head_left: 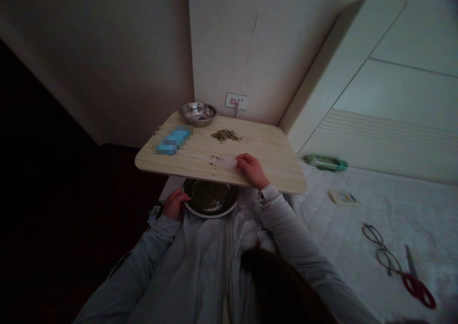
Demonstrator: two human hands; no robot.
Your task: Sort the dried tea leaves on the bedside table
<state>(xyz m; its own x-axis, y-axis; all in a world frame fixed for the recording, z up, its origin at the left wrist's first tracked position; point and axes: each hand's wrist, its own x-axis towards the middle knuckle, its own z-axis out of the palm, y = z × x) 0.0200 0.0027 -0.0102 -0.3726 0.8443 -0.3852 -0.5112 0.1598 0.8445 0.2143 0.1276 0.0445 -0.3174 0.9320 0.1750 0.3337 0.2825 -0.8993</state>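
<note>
My left hand (175, 203) grips the left rim of a dark, pale-rimmed bowl (232, 201) at my lap, below the table's near edge. Small dark-greenish grains (207, 195) lie inside it; their exact kind is not clear. My right hand (251, 169) rests over the near part of the wooden tabletop (193, 164), fingers bent and drawn together. Whatever is between its fingertips is too small to make out. Just left of those fingertips are a few scattered grains (213, 161) and a faint pale patch. Farther back sits a larger pile of grains (225, 135).
A steel basin (198, 115) stands at the table's back left, with a blurred blue item (173, 141) before it. Behind is a wall socket (236, 100). On the white bed at right lie a green bottle (326, 162), a remote (344, 198), glasses (382, 248) and red-handled scissors (417, 286).
</note>
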